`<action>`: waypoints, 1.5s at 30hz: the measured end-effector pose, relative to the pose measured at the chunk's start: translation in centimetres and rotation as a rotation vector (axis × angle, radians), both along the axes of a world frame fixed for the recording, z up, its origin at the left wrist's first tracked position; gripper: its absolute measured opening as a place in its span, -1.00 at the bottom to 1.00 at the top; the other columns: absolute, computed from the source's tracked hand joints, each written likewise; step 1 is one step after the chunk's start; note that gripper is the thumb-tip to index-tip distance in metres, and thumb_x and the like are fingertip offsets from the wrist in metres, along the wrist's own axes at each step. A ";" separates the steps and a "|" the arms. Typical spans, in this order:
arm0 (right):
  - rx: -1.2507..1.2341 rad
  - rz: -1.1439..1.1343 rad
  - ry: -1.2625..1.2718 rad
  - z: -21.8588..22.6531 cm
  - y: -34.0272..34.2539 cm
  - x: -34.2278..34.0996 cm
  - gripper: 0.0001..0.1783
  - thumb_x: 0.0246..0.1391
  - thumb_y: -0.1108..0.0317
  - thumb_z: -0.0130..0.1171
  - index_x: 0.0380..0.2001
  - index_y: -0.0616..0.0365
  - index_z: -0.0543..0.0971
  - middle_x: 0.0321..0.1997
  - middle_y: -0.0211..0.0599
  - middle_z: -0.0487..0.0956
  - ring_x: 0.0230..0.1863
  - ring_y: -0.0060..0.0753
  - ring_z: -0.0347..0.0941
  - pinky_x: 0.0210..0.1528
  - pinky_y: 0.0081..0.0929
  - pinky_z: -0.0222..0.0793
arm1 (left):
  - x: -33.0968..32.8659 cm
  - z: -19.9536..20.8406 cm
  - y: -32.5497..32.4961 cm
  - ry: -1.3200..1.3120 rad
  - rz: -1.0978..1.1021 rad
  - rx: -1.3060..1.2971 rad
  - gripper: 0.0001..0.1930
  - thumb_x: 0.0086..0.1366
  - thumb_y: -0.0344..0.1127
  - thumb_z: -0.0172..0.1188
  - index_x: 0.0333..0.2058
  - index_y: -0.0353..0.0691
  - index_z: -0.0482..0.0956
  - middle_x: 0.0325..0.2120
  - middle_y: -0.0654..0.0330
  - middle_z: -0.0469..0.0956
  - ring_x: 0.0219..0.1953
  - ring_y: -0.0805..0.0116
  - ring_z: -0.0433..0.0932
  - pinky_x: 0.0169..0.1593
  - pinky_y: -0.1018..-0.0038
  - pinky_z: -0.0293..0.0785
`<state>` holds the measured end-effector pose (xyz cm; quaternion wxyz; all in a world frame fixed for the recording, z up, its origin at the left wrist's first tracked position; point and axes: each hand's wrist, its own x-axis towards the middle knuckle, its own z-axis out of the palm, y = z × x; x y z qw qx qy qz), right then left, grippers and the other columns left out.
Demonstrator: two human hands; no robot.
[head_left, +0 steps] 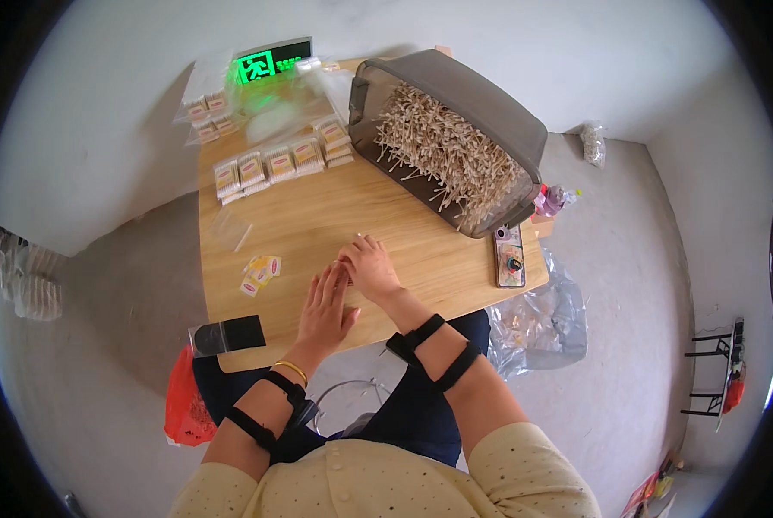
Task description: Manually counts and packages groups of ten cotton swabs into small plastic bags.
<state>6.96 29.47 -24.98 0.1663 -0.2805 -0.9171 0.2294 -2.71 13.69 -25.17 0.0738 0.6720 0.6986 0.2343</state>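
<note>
A pale-walled room with a grey floor surrounds a wooden desk, where the person sits with both forearms reaching in over the near edge. The left hand lies palm down, its fingers straight and close together, pointing away from the body, with the thumb spread to the right. The right hand comes in diagonally toward the left, wrist nearly straight, fingers bent, meeting the left fingertips. Whether either hand grips anything cannot be told, since the hands cover whatever is between them.

The small yellow-and-white cards lie loose on the desk just left of the left hand, near a clear plastic bag. Farther back stand packs of cotton swabs in a row. A grey tub tilts toward the person at the far right, loose swabs heaped inside.
</note>
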 end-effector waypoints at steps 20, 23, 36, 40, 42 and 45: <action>-0.069 -0.211 0.246 -0.1 5.2 7.3 -0.87 0.12 0.54 0.17 -0.26 0.13 0.60 -0.17 -0.12 0.59 -0.05 0.08 0.47 0.00 -0.07 0.44 | -0.1 -0.2 0.4 0.127 0.018 -0.083 -0.26 0.41 -0.04 0.11 0.43 -0.28 0.16 0.45 0.05 0.17 0.51 0.07 0.09 0.54 0.03 -0.05; -0.112 -0.079 0.276 0.4 5.1 6.3 -0.88 0.10 0.53 0.19 -0.27 0.13 0.61 -0.18 -0.13 0.58 -0.06 0.07 0.47 -0.01 -0.06 0.44 | -0.3 0.0 0.4 0.124 0.015 -0.098 -0.28 0.41 -0.06 0.13 0.42 -0.26 0.18 0.44 0.06 0.19 0.51 0.07 0.10 0.54 0.02 -0.05; 0.527 -0.391 -0.401 3.2 15.7 7.2 -0.86 0.04 0.43 0.26 -0.28 0.00 0.66 -0.02 -0.22 0.45 0.16 -0.02 0.33 0.17 -0.15 0.29 | -1.7 0.3 0.4 -0.062 -0.097 -0.012 -0.50 0.38 -0.24 0.15 0.25 -0.24 0.41 0.35 0.06 0.31 0.46 0.08 0.20 0.53 0.00 0.02; 0.275 -0.333 -0.135 2.7 13.0 4.5 -0.96 0.08 0.38 0.27 -0.36 -0.03 0.64 -0.13 -0.22 0.53 0.01 -0.03 0.44 0.09 -0.12 0.35 | -1.7 -0.1 0.3 -0.030 -0.117 0.009 -0.52 0.38 -0.25 0.13 0.24 -0.23 0.42 0.36 0.07 0.31 0.46 0.07 0.21 0.52 -0.02 0.03; 0.175 -0.303 -0.061 1.3 10.8 3.4 -0.99 0.09 0.36 0.27 -0.38 -0.03 0.63 -0.18 -0.23 0.56 -0.05 -0.03 0.48 0.04 -0.10 0.37 | -1.7 -0.1 0.3 -0.026 -0.121 0.018 -0.52 0.38 -0.25 0.12 0.24 -0.22 0.42 0.36 0.06 0.31 0.46 0.05 0.21 0.52 -0.04 0.04; 0.089 -0.319 -0.054 -0.7 7.4 2.7 -0.94 0.09 0.33 0.30 -0.37 -0.02 0.61 -0.27 -0.25 0.59 -0.15 -0.03 0.51 -0.05 -0.06 0.38 | -1.5 0.3 0.5 -0.020 -0.121 0.028 -0.52 0.37 -0.27 0.11 0.23 -0.24 0.44 0.35 0.08 0.33 0.45 0.11 0.23 0.53 0.01 0.02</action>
